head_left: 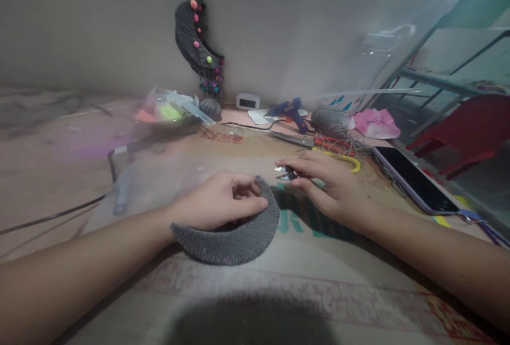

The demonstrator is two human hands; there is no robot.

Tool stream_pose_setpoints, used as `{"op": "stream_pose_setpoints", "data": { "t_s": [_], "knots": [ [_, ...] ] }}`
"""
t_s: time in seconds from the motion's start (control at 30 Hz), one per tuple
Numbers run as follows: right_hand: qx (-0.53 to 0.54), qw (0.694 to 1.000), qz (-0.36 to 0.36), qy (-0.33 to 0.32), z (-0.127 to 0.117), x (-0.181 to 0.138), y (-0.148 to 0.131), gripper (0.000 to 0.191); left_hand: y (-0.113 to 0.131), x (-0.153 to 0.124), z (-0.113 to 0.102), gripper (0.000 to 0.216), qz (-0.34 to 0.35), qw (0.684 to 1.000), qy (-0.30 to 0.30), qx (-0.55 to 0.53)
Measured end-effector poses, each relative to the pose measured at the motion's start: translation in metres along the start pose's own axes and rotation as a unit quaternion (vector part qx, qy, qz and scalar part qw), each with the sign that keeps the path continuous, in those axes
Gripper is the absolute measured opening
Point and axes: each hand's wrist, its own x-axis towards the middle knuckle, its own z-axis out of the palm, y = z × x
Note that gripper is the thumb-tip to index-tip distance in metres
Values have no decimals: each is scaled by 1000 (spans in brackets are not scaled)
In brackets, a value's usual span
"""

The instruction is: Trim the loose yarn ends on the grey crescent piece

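A crescent wrapped in grey yarn (pixel 239 241) is pinched near its upper tip by my left hand (pixel 227 199), thumb on the front face. Its other tip lies against my left wrist. My right hand (pixel 324 183) is closed around small thread snips (pixel 287 173), whose two pointed blades are apart and aim left at the crescent's upper end. A short gap separates the blades from the yarn. The handles of the snips are mostly hidden by my fingers. Both hands are above a printed cardboard sheet (pixel 319 276).
Scissors with red and yellow handles (pixel 292 139), a blue glue gun (pixel 292 114) and a ball of grey yarn (pixel 330 121) lie behind. A phone (pixel 414 180) is at right, a bowl (pixel 167 120) at left. A decorated crescent (pixel 187 31) hangs on the wall.
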Motion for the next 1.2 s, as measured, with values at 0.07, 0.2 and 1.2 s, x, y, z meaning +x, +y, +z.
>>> {"op": "stream_pose_setpoints", "data": {
  "t_s": [0.07,0.2,1.2],
  "knots": [
    [-60,997,-53,3,0,-1,3,27,-1,0,-1,26,3,1000,-5,21],
    [-141,984,-110,20,2,-1,3,27,0,0,-4,33,15,999,-11,51],
    [-104,991,-82,-29,7,-1,-4,26,0,0,-3,33,67,990,-34,120]
  ]
}}
